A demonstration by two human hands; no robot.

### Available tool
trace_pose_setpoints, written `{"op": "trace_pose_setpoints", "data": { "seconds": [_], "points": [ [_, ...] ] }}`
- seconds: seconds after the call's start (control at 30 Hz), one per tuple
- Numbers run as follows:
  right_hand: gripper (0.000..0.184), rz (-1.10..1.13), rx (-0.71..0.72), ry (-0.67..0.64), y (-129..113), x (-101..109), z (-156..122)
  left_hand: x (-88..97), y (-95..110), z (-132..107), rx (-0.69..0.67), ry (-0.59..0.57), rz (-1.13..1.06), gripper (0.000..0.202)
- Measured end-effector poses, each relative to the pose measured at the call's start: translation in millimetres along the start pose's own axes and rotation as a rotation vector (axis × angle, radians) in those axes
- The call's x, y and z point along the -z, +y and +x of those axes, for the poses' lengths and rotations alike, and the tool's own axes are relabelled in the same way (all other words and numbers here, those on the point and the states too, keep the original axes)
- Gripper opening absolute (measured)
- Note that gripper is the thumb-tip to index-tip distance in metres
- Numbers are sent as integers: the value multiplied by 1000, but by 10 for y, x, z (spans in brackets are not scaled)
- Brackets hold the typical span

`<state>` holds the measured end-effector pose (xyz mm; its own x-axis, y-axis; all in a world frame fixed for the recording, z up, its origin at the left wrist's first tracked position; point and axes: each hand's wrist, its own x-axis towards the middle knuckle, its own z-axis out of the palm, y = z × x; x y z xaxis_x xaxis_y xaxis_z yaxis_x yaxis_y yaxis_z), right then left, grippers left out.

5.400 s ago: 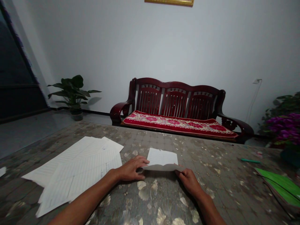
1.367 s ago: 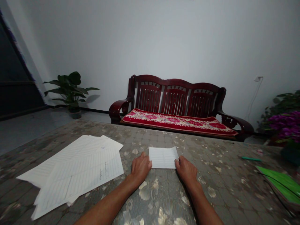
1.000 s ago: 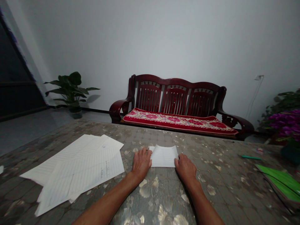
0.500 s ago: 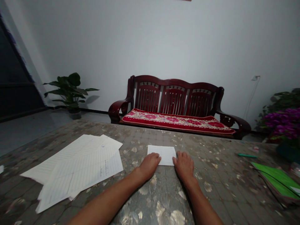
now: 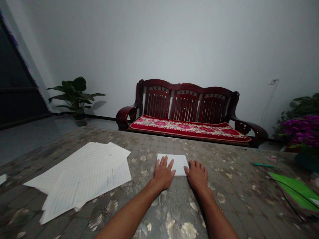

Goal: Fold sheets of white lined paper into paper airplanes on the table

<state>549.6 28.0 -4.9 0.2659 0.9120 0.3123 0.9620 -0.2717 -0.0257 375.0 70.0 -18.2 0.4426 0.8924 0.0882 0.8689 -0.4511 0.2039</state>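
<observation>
Fingers of my left grip point(image 5: 163, 174) have fanned out since half a second ago, from bunched together to spread flat over the left part of the small white rectangular lined paper point(image 5: 179, 163). It lies flat on the grey desk with pale floral patterning point(image 5: 178, 205), before me, between my hands. My right grip point(image 5: 197, 175) pinches nothing: its thumb touches the paper's right edge, its fingers resting outside it.

If I press unevenly, I judge the sheet could skid or turn, since only that thumb steadies the right side; dragging my spread fingers could ruck or crease it.

My left grip hides the paper's lower left, and I can't tell how many layers lie beneath. Farther out, handwriting on the overlapping white lined sheets point(image 5: 87, 181) is too small to read, and the frame cuts off the bright green flat rectangular item point(image 5: 294, 189).
</observation>
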Motion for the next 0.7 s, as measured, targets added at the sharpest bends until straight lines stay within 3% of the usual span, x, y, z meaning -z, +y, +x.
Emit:
{"op": "trace_pose_setpoints", "data": {
  "seconds": [0.1,0.23,0.37,0.5,0.7],
  "points": [
    [28,140,25,93,3,-36,4,32,-88,-8,-4,-18,0,57],
    [40,611,195,245,-221,-91,-41,67,-88,-26,3,-18,4,58],
    [53,974,273,-17,-482,-150,-115,80,-73,-25,-2,-43,1,57],
    [69,878,239,-254,-514,-158,-132,82,-90,-16,-10,-56,-2,57],
    [67,378,277,-316,-447,-90,-105,62,-156,-37,-50,-43,-7,56]
  ]
}}
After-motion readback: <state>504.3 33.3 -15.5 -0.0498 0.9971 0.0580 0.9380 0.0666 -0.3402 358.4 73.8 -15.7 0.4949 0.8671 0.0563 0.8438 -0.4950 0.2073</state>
